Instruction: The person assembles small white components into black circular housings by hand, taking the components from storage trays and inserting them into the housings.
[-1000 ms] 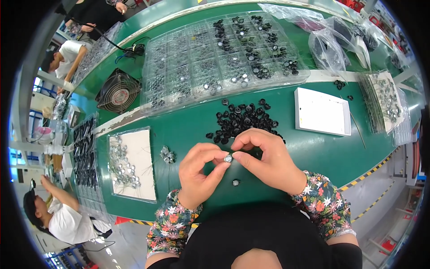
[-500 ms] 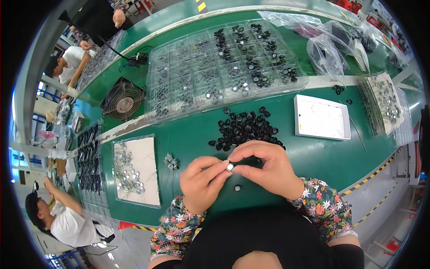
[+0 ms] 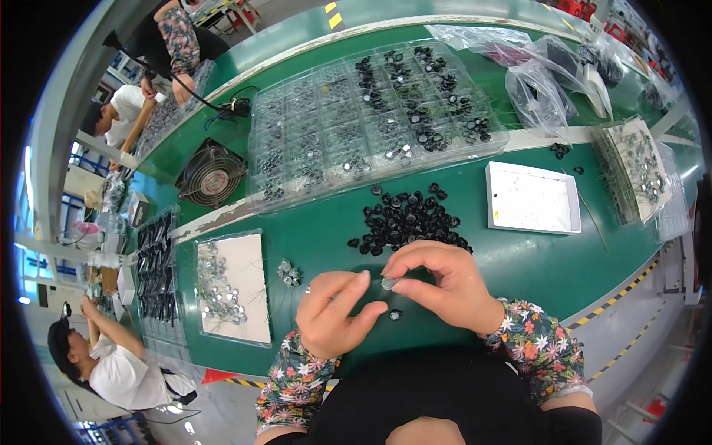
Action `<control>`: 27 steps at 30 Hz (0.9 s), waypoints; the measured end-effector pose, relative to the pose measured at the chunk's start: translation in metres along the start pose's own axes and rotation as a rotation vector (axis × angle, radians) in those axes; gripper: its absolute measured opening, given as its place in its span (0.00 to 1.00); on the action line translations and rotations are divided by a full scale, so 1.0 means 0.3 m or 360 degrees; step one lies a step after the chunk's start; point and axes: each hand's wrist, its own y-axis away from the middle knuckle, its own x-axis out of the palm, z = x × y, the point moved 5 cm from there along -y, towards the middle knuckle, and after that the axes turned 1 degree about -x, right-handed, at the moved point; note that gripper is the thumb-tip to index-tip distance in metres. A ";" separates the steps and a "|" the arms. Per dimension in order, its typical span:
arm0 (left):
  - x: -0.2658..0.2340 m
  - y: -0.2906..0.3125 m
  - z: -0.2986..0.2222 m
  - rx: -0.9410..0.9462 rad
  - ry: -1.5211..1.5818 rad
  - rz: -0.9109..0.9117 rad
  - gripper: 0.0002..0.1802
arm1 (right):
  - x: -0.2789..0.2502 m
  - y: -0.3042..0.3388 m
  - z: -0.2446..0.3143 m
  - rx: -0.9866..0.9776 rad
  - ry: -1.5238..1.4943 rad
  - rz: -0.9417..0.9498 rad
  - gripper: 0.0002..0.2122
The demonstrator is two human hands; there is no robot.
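Observation:
Between the thumb and forefinger of my right hand [image 3: 452, 285] is a small round silvery part [image 3: 388, 283]. My left hand [image 3: 335, 313] is just beside it, thumb and fingers apart and holding nothing. On the green tabletop below the fingertips sits a single small round part [image 3: 395, 315], dark with a pale top. Just beyond my hands lies a heap of small black ring-shaped caps [image 3: 408, 215], partly covered by my right hand. To the left of my left hand is a small cluster of silvery parts [image 3: 288, 272].
At left, a clear tray with a pale liner [image 3: 252, 297] bears silvery wired parts. A compartmented clear plastic tray [image 3: 311, 133] lies behind the heap. A white box [image 3: 532, 196] and stacked trays [image 3: 639, 170] are at right, a fan [image 3: 211, 174] at far left. Co-workers sit beyond.
My left hand has let go of the silvery part and drawn back to the left, its fingers parting. My right hand keeps the part, now turned differently. A co-worker's arm reaches further in.

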 end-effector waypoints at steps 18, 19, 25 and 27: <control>0.253 -0.237 0.291 0.0073 -0.0867 0.0977 0.04 | -0.081 0.000 -0.014 -0.0043 0.0027 -0.0224 0.04; 0.252 -0.239 0.290 0.0085 -0.0879 0.1015 0.04 | -0.081 -0.001 -0.013 -0.0074 0.0068 -0.0227 0.04; 0.219 -0.227 0.306 0.0048 -0.0862 0.1008 0.02 | -0.079 -0.005 -0.013 -0.0044 0.0117 -0.0229 0.04; 0.208 -0.213 0.318 0.0072 -0.0787 0.0979 0.03 | -0.067 -0.006 -0.011 -0.0065 0.0136 -0.0206 0.04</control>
